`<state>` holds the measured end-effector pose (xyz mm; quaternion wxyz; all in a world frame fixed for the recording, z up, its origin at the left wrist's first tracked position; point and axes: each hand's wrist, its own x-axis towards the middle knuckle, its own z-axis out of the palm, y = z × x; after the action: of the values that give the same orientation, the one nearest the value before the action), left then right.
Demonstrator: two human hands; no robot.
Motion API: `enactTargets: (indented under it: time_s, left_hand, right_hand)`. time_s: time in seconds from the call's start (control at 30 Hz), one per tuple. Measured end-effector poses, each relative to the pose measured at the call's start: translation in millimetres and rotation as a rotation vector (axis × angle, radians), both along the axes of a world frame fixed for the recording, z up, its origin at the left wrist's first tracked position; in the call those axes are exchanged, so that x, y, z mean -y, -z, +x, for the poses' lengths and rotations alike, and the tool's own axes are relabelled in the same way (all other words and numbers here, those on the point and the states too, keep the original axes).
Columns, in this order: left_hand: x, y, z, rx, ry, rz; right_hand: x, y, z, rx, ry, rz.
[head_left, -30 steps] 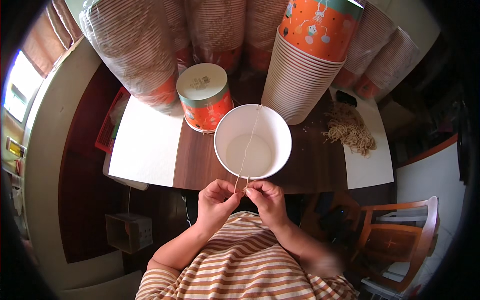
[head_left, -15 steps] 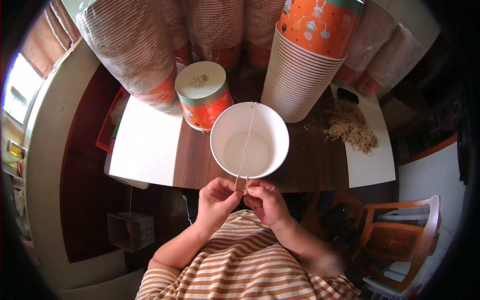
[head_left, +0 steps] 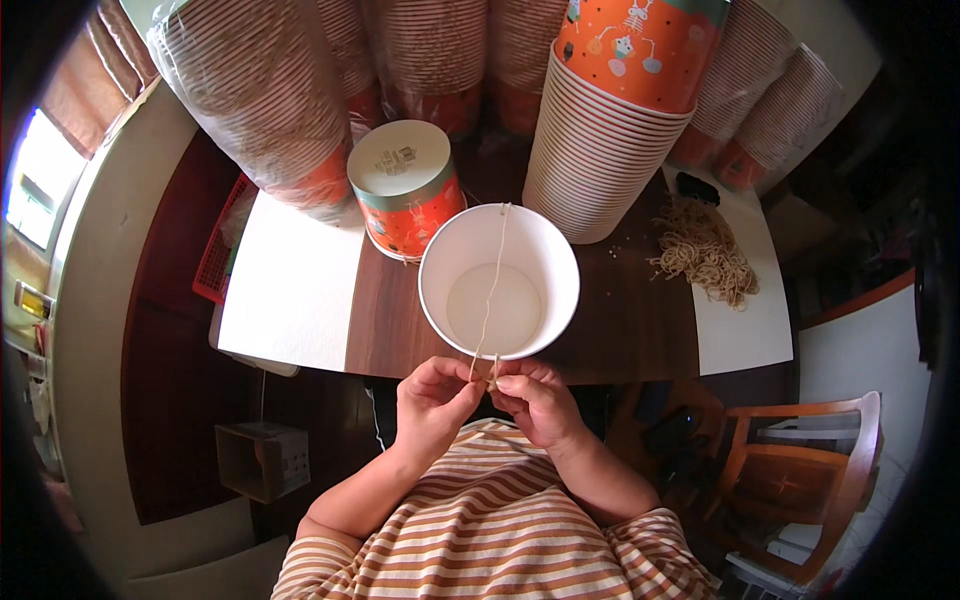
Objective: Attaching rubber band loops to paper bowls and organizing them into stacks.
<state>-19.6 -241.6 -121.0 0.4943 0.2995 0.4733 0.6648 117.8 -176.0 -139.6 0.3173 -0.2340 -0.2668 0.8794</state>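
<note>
Centrally, white bucket (head_left: 545, 275), beige string (head_left: 489, 295) across its mouth, left hand (head_left: 433, 402) and right hand (head_left: 540, 402) pinching string

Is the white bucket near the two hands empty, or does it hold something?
It looks empty: inside the white bucket, the bare bottom shows; only a thin string crosses it in this view.

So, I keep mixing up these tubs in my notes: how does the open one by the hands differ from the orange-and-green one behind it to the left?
The open tub has its mouth up, while the orange-and-green tub is upside down. The open tub shows its white inside; the orange-and-green tub, its printed outside. String crosses the open tub's mouth; none crosses the orange-and-green tub's base. Both are round.
</note>
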Motion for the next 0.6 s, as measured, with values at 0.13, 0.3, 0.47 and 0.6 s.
enactTargets:
  time_s: [0.13, 0.3, 0.47, 0.6]
  left_hand:
    - [1.4, 2.6, -0.4, -0.007, -0.001, 0.029]
    - [1.7, 1.1, 0.4, -0.003, 0.003, 0.034]
    - [2.2, 1.7, 1.5, -0.035, -0.011, 0.03]
    - [2.2, 3.5, 0.9, -0.05, -0.006, 0.015]
  right_hand:
    - [0.8, 1.8, 0.6, 0.049, 0.022, 0.021]
    - [2.2, -3.9, -0.3, 0.115, 0.043, 0.166]
    - [4.5, 0.9, 2.6, 0.103, 0.07, 0.191]
    - [1.5, 2.2, 6.7, 0.081, 0.031, 0.176]
